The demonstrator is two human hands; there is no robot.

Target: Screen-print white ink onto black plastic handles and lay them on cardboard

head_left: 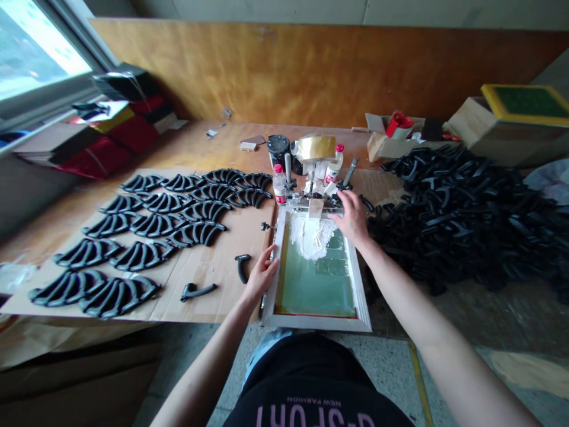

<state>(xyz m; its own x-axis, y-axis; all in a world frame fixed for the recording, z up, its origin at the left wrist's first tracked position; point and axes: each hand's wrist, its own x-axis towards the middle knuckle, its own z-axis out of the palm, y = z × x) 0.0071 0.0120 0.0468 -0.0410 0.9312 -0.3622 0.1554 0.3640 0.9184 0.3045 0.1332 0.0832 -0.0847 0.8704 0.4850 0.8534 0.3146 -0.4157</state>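
A silk-screen frame (363,296) with green mesh lies flat before me, thick white ink (311,234) smeared across its far part. Upright in the ink at the far end is a small flat tan scraper (316,207). My left hand (263,273) is at the frame's left edge, fingers loosely extended, fingertips at the rim. Over the far right corner is my right hand (352,216), thumb and fingers apart, close to the metal clamp (340,193). Two loose black curved handles, one upper (242,268) and one lower (198,291), lie on cardboard left of my left hand.
Rows of black handles (142,255) cover the cardboard (178,270) at left. A large heap of black handles (466,219) lies at right. Behind the frame stand red-capped bottles (279,184), a dark tub (278,149) and a tape roll (316,147). Boxes (478,121) stand back right.
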